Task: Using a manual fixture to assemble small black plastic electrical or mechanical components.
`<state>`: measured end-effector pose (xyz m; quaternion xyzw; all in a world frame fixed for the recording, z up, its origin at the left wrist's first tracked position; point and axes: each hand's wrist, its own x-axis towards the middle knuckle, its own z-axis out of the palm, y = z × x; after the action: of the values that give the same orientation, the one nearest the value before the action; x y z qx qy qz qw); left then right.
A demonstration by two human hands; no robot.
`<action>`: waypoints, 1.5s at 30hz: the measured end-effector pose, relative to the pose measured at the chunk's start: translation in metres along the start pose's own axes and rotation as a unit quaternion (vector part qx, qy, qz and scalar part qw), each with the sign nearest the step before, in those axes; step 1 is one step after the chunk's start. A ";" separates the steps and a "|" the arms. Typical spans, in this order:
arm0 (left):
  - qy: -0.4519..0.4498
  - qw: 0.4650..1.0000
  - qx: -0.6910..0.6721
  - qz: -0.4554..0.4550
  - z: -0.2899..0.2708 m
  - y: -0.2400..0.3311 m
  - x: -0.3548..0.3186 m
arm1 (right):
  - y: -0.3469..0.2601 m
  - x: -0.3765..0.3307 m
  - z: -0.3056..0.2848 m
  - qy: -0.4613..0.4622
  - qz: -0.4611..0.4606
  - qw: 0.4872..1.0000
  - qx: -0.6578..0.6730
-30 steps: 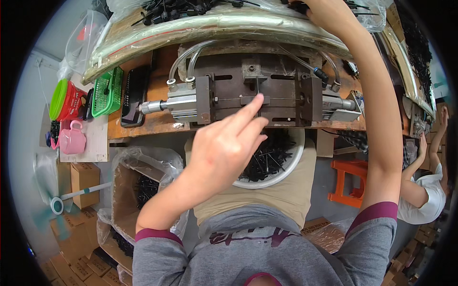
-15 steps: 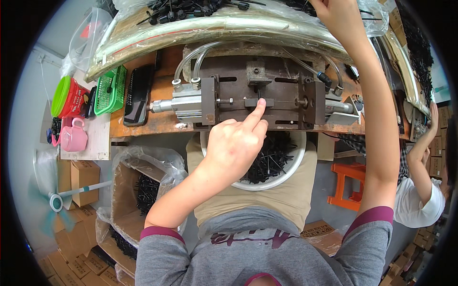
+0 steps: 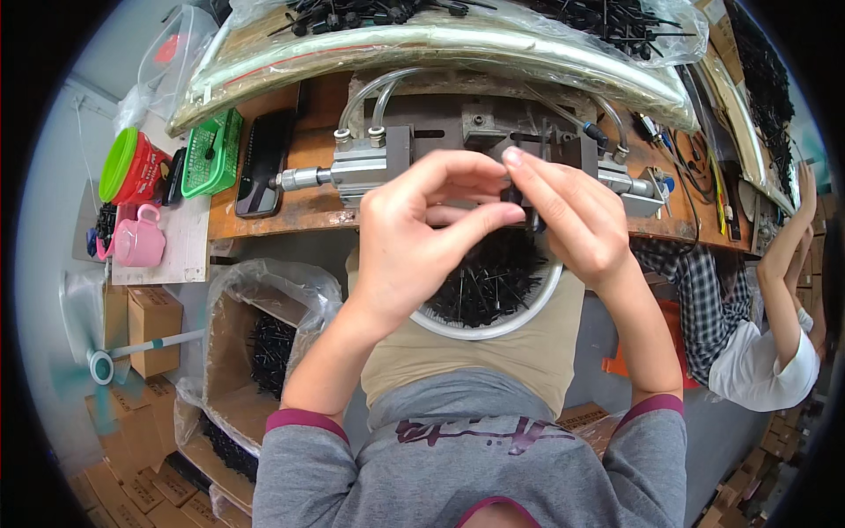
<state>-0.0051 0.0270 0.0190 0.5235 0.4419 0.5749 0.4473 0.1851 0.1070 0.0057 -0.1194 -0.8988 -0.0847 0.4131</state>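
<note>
My two hands meet over the front of the metal clamping fixture [image 3: 444,119], above a round basin [image 3: 493,333] filled with thin black rod-like parts [image 3: 484,286]. The left hand [image 3: 418,233] has thumb and fingers closed around the end of a small black part at the fingertips. My right hand [image 3: 576,211] pinches slender black rod-like parts [image 3: 544,136]; their dark ends show above and below its fingers. How many it holds is hidden. Both hands cover the middle of the fixture, whose air cylinder [image 3: 361,167] shows at the left.
A plastic-wrapped ledge [image 3: 431,44] carries piles of black parts [image 3: 607,26] across the back. On the left are a dark phone [image 3: 264,158], a green basket [image 3: 201,163] and a pink cup [image 3: 139,238]. A plastic-lined carton [image 3: 229,352] stands below; another person [image 3: 757,370] is at right.
My right hand has come down from the parts pile on the ledge with black parts in it. The left hand has left the fixture's centre, drawn back and closed beside the right.
</note>
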 end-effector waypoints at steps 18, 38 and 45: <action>-0.123 0.777 0.581 0.210 0.001 -0.039 -0.001 | -0.025 -0.017 -0.019 0.061 0.359 0.892 0.267; 0.012 0.758 0.643 0.110 -0.020 0.013 0.216 | -0.048 -0.015 0.025 -0.172 0.194 0.965 -0.040; -0.061 0.917 0.366 0.148 -0.023 0.044 0.130 | -0.014 0.002 -0.004 -0.139 0.293 0.935 0.143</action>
<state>-0.0372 0.1443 0.0878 0.7438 0.5110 0.3998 0.1603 0.1824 0.0925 0.0093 -0.3278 -0.8749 0.1873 0.3031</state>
